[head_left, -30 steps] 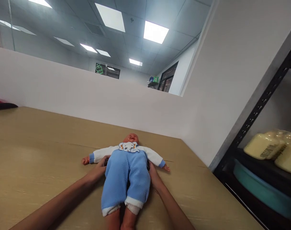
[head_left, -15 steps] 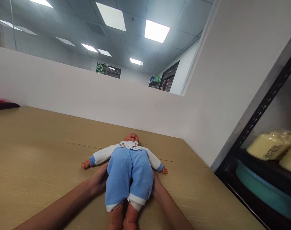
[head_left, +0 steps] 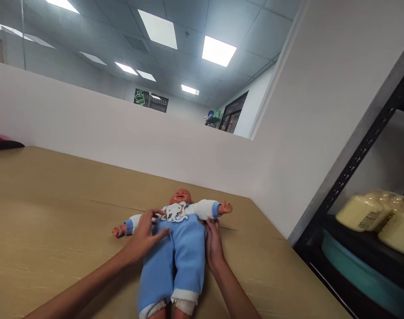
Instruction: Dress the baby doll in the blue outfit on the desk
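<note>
A baby doll point(head_left: 182, 248) in a blue romper with white sleeves lies on its back on the wooden table point(head_left: 56, 212), head pointing away from me. My left hand point(head_left: 145, 235) rests on the doll's chest and left side, fingers spread apart. My right hand point(head_left: 213, 241) presses against the doll's right side under its raised arm, fingers together along the fabric. The doll's feet run out of the bottom of the frame.
A white partition wall point(head_left: 122, 137) runs along the table's far edge. At the right stands a black metal shelf point(head_left: 364, 150) with yellowish packets point(head_left: 361, 212) above a teal tub point(head_left: 371, 274). A red and black object point(head_left: 2, 142) lies at the table's far left.
My left hand has come up from the doll's side onto its chest with fingers spread. The doll's right arm has swung upward toward its head. The view has tilted slightly.
</note>
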